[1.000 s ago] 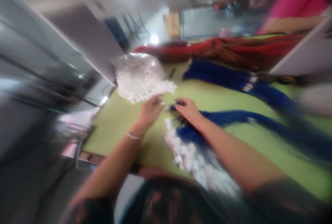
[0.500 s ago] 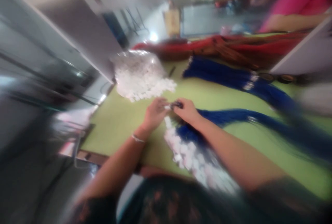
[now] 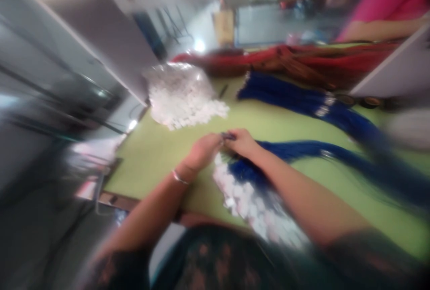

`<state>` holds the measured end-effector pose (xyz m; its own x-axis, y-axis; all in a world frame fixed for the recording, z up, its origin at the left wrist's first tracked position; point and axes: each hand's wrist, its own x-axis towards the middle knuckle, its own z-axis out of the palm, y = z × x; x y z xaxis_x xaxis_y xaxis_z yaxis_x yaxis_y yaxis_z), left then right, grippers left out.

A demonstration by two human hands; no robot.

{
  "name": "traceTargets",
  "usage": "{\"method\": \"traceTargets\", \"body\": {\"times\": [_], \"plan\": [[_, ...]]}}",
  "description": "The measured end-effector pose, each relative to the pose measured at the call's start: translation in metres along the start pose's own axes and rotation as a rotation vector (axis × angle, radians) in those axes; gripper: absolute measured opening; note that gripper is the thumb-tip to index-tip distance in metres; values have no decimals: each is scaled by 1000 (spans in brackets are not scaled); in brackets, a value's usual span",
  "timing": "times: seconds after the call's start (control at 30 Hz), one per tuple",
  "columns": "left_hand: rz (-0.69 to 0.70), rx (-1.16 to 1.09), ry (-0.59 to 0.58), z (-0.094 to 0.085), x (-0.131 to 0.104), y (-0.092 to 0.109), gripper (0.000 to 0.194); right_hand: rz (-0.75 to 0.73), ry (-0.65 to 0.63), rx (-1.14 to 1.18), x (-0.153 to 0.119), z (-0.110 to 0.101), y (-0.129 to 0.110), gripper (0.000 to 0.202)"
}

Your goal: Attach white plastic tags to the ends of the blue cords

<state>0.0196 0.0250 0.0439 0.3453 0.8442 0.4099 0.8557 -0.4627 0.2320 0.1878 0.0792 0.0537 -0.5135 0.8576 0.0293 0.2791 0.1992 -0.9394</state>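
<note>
The right hand [image 3: 242, 141] pinches wires [image 3: 289, 149], the left hand [image 3: 205, 149]'s hold cannot be told, and many ends [image 3: 247, 200] seem capped, with loose caps [image 3: 198, 113] left by the bag [image 3: 181, 73].

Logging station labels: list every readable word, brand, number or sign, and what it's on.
None readable in this view.
Clear bag: no legible print.
Near blue wire bundle: no legible marking.
Tan object in the background: too blurred to tell.
</note>
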Motion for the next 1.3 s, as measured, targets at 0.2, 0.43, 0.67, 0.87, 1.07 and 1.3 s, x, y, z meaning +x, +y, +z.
{"method": "traceTargets", "body": {"times": [0.2,0.43,0.67,0.87,1.07,1.3], "plan": [[-143,-6,12,1,-1,2,11,68,35,-59,1,-1,5,20],[-186,-24,-19,2,-1,12,8,29,-53,13,0,0,5,24],[-73,-236,-149,-5,-11,31,14,143,125,118,9,-11,0,24],[100,-410,-256,-6,-22,51,13,156,125,73,6,-11,-2,33],[-344,-248,61,-16,4,-16,21,39,63,140,6,-6,5,22],[-272,221,-53,5,43,-65,29,68,25,243,2,-7,4,24]]}}
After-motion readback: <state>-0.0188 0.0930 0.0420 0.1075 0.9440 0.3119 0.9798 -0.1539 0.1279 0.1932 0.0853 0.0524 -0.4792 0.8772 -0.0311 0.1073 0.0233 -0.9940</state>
